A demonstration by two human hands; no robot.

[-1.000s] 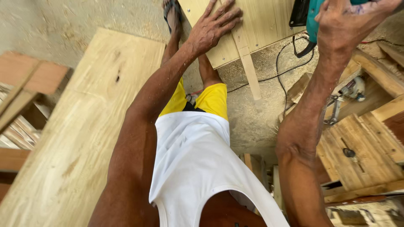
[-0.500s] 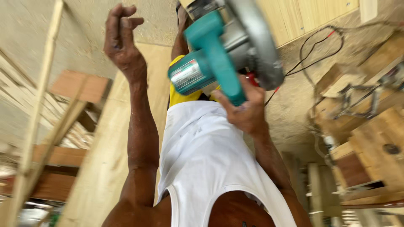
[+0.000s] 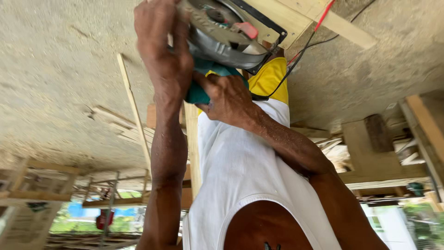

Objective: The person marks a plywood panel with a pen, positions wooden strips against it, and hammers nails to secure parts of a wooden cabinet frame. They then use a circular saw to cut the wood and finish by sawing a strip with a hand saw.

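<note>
Fingers of both the left hand and right hand clench around 1 teal circular saw.

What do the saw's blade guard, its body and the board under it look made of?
Blade guard: likely bare cast metal, dull grey sheen. Saw body, gripped by both hands: probably teal moulded plastic, smooth, matte. Board: pale unfinished wood, grain lines visible.

Soft daylight fills your view, with no hard shadows. Your hands and the circular saw look slightly smeared by motion. The far openings at lower left and lower right are overexposed and washed out. The sandy floor is evenly lit, and the edges bend from wide-angle distortion.
</note>
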